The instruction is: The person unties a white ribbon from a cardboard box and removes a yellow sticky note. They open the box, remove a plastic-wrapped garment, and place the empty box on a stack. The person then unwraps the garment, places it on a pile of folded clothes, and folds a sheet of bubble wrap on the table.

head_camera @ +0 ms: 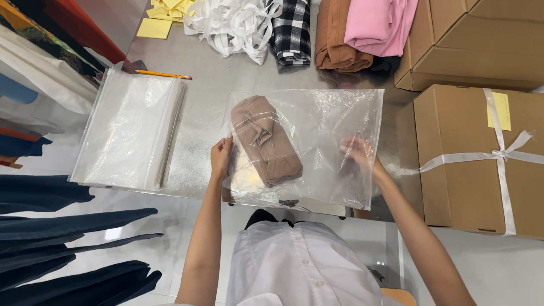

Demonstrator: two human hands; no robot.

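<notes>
A clear, crinkled plastic bag point(317, 141) lies flat on the steel table point(209, 85), a folded tan-brown garment point(265, 141) inside its left half. The left hand point(221, 157) pinches the bag's left edge just beside the garment, apparently to steady it; the right hand point(358, 152), seen through the film, is inside the bag with fingers spread and holding nothing. Left of the bag sits a stack of empty clear bags point(130, 130), with bare steel between. Right of the bag, a ribbon-tied cardboard box point(481, 158) crowds the edge.
</notes>
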